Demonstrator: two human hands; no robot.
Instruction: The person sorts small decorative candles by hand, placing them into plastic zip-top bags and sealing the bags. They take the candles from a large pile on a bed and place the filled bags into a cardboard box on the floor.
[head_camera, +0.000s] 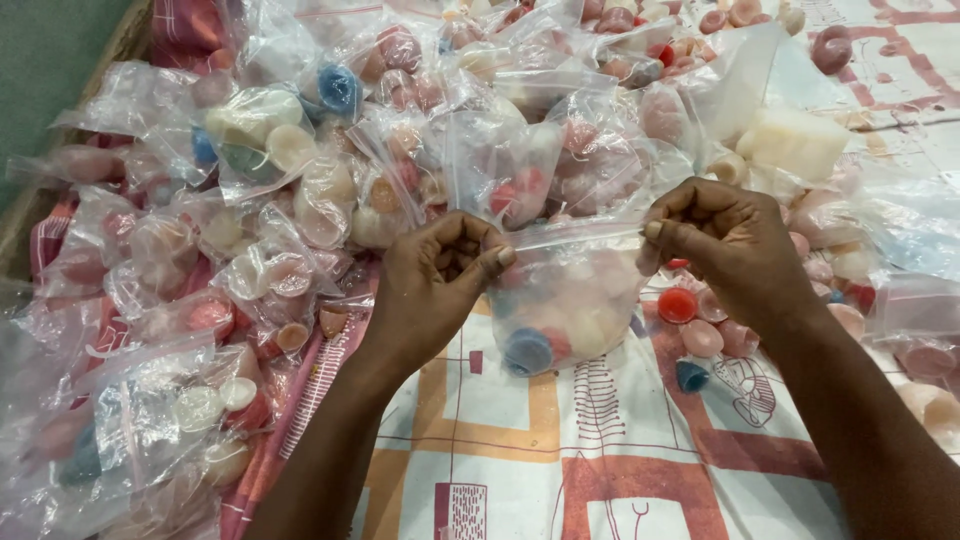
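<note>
A clear plastic zip bag (565, 305) filled with small round pieces in pink, cream, red and blue hangs between my hands above the patterned cloth (520, 450). My left hand (435, 285) pinches the left end of the bag's top strip between thumb and fingers. At the right end of that strip, my right hand (725, 245) pinches it too. The strip is stretched straight between the two hands.
A big heap of similar filled clear bags (290, 190) covers the left and far side. Loose round pieces (700, 335) in red, pink and blue lie under my right hand. A pale block (800, 140) sits at the back right. A wooden edge (30, 215) runs along the left.
</note>
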